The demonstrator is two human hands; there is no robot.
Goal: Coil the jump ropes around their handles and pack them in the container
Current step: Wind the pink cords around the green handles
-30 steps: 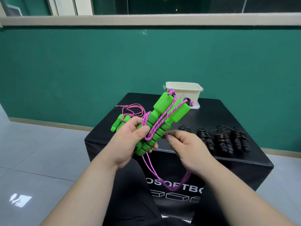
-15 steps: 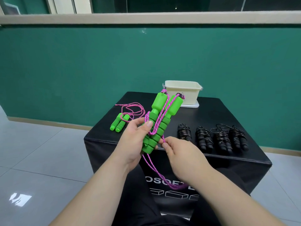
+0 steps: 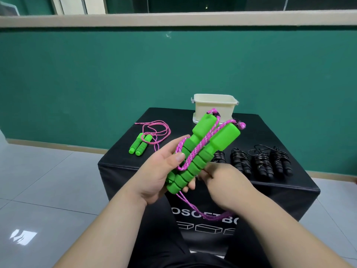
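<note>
Over the last 1 second the right grip [image 3: 226, 182] has drawn the pink rope [image 3: 201, 147] under the 2 green handles [image 3: 222, 138] and pinches it there. The left grip [image 3: 160, 171] clasps both handles above the surface [image 3: 270, 132]. Winding looks barely begun, and the container [image 3: 214, 106] waits behind.

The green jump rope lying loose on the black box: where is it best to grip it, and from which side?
Probably both green handles together, across their ribbed middles, from above: they lie flat, side by side, on the black box. The pink cord trails loose from their far ends.
</note>
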